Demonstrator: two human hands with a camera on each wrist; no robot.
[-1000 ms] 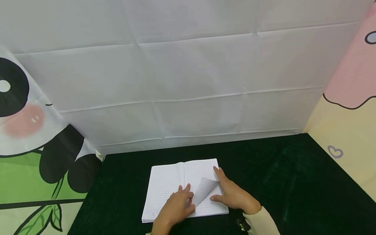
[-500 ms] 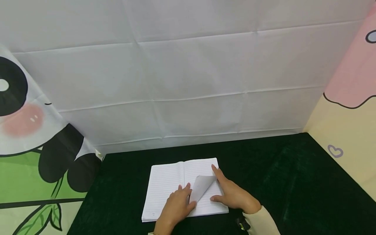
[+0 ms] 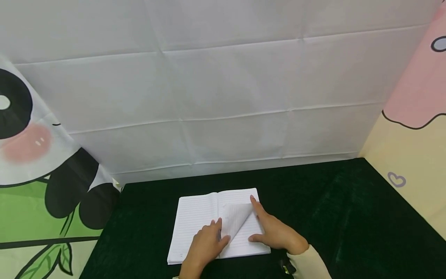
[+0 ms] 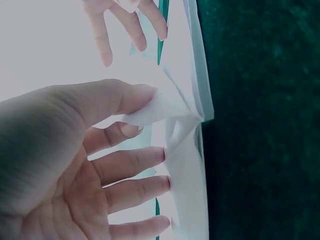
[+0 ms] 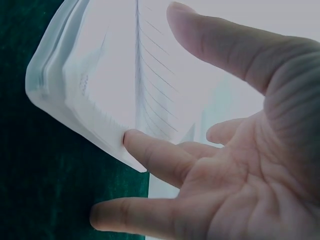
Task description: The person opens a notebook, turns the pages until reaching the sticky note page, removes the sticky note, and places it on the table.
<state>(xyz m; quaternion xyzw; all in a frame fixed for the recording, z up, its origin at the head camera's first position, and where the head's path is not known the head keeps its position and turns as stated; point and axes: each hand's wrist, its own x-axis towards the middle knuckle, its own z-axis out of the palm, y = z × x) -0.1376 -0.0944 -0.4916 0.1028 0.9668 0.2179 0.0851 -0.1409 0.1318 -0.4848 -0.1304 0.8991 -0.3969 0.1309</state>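
An open lined notebook (image 3: pixel 195 221) lies on the dark green cloth. Its right-hand page (image 3: pixel 235 219) is folded up from the lower corner, and the turned flap leans toward the spine. In the left wrist view, my left hand (image 4: pixel 70 160) pinches the lifted paper (image 4: pixel 162 102) between thumb and index finger; its other fingers are extended over the notebook. My right hand (image 3: pixel 275 228) rests at the notebook's right edge with thumb and fingers spread. One finger (image 5: pixel 155 157) of it touches the paper near the edge in the right wrist view. Bright glare washes out much of the paper there.
Green velvety cloth (image 3: pixel 331 209) covers the table around the notebook. A creased white sheet (image 3: pixel 223 85) hangs behind it. Printed cartoon cloths flank the table, one with a panda (image 3: pixel 28 143) at left, one pink and yellow (image 3: pixel 414 147) at right.
The left hand has drawn the page corner slightly leftward. The folded flap has grown wider and moved toward the spine. The right hand has stayed nearly still at the right edge.
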